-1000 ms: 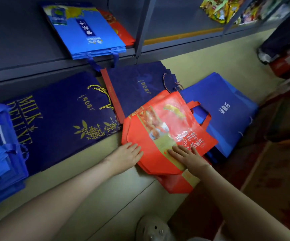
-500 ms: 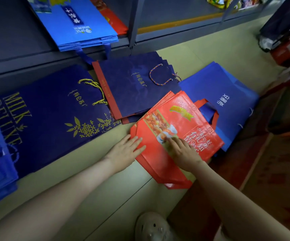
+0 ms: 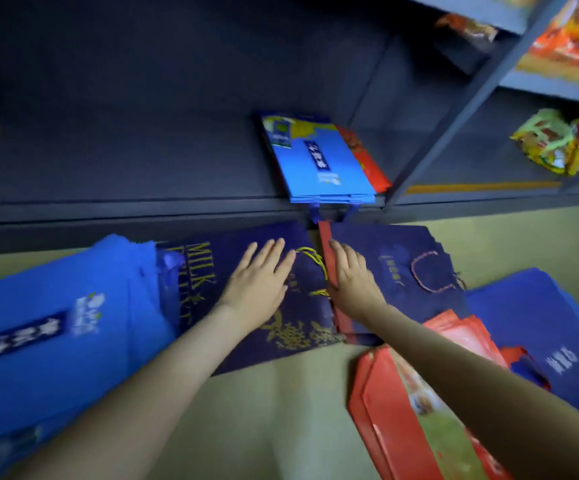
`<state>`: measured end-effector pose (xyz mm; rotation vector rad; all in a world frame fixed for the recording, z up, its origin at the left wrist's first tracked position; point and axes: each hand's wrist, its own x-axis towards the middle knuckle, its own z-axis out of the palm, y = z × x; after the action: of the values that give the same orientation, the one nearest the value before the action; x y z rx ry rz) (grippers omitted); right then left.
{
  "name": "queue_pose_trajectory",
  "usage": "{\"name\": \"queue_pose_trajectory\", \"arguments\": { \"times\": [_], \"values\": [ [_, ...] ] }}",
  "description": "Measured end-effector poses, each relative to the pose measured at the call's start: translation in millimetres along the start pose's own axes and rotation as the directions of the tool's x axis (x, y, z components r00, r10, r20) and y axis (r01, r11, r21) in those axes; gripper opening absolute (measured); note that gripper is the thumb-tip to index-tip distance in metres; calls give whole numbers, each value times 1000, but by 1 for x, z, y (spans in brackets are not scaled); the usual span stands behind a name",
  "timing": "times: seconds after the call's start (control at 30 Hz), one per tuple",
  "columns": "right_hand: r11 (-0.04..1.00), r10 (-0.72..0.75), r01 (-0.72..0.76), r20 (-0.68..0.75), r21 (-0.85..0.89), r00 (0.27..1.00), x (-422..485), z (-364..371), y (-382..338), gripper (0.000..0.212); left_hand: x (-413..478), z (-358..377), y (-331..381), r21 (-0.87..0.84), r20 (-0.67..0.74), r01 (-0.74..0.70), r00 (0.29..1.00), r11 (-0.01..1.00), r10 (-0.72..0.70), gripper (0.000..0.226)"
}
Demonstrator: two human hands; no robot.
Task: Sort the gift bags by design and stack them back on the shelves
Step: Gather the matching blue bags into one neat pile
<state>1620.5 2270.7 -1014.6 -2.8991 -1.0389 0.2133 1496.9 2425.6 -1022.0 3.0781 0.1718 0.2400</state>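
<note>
Flat gift bags lie spread on the floor below a dark shelf (image 3: pixel 163 206). My left hand (image 3: pixel 258 282) rests flat, fingers straight, on the large navy bag with gold "MILK" lettering (image 3: pixel 291 337). My right hand (image 3: pixel 352 278) lies with straight fingers on the left edge of a smaller navy bag with a red side strip (image 3: pixel 399 271). A pile of red bags (image 3: pixel 402 410) sits at the lower right under my right forearm. Bright blue bags (image 3: pixel 56 327) lie at the left, and a royal blue bag (image 3: pixel 541 327) lies at the right. On the shelf rests a light blue stack (image 3: pixel 319 161) over a red bag (image 3: pixel 364 157).
A grey upright post (image 3: pixel 461 116) divides the shelving. Snack packets (image 3: pixel 558 143) fill the shelves to the right. Pale green floor (image 3: pixel 281 410) shows between the bags in front of me.
Both hands left the red bags and moved up and left onto the two navy bags. The view tilted up toward the shelf, so the red pile now lies lower right.
</note>
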Motion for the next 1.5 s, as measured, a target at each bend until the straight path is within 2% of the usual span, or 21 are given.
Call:
{"name": "queue_pose_trajectory", "arguments": {
  "times": [0.13,0.27,0.5,0.67,0.77,0.83,0.9,0.97,1.03,1.13,1.23,1.3,1.37,1.5],
  "values": [
    [1000,20,-19,-30,17,999,41,-3,-46,82,-9,-17,-48,9,46,168,985,986,-168,63],
    [998,-34,31,-68,-46,997,75,2,-54,85,-3,-8,-72,-15,51,231,972,973,-230,63],
    [999,41,-36,-141,33,989,149,22,-48,82,-1,13,-82,-57,37,305,952,951,-304,62],
    [986,56,-63,-52,-157,997,190,34,-53,90,-8,26,-86,-11,-60,286,956,958,-286,65],
    [957,63,-71,-37,-281,997,207,34,-53,67,-6,24,-90,5,-135,288,949,958,-284,64],
    [943,7,-35,-84,-332,996,213,30,-49,51,-3,21,-92,10,-171,295,942,955,-289,65],
    [942,-99,41,-157,-334,983,212,23,-39,48,0,18,-91,11,-177,309,937,951,-302,68],
    [938,-220,131,-259,-321,940,204,12,-28,52,4,16,-87,7,-189,311,934,950,-304,72],
    [944,-280,191,-348,-267,895,189,0,-16,49,11,13,-81,24,-204,307,933,952,-296,78],
    [918,-386,297,-421,-262,821,154,-13,-1,45,23,7,-74,67,-256,285,931,956,-259,86],
    [847,-531,447,-496,-287,687,119,-17,10,38,31,-6,-70,185,-364,277,910,943,-196,81],
    [791,-606,533,-499,-300,619,94,-20,14,38,32,-16,-68,259,-420,271,896,927,-144,73],
    [742,-666,591,-457,-317,590,66,-19,17,47,29,-24,-68,311,-429,261,897,914,-111,68],
    [651,-756,691,-357,-314,549,23,-15,17,46,14,-24,-72,356,-312,161,949,920,-45,58]
  ]
}}
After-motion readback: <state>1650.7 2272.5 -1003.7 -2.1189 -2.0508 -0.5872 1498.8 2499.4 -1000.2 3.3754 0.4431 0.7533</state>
